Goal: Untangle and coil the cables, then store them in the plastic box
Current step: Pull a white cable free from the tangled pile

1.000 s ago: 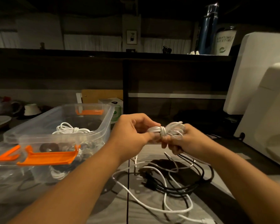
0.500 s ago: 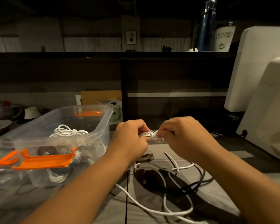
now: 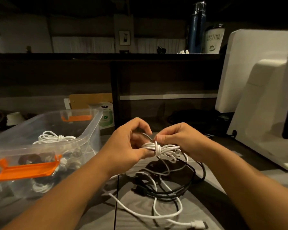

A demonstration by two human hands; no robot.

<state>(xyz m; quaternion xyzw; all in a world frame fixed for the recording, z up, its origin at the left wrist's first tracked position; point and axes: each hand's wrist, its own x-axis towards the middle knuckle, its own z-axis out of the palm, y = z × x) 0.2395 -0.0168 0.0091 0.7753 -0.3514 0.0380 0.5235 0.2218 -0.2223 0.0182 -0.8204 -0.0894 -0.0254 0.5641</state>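
White coiled cable [image 3: 161, 149], wrapped at its middle, sits above the desk [image 3: 211, 180] between both hands: left hand [image 3: 126, 146] pinches the bundle, right hand [image 3: 178, 138] grips its end. Loose black and white cables [image 3: 165, 193] lie beneath; plastic box [image 3: 91, 130] stands left.

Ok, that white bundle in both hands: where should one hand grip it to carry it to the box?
Probably at the wrapped waist of the white bundle, where turns cinch the loops together. Pinch across it from the left, as the left hand already does; the loose loops fan out rightward toward the right hand. The plastic box sits left.
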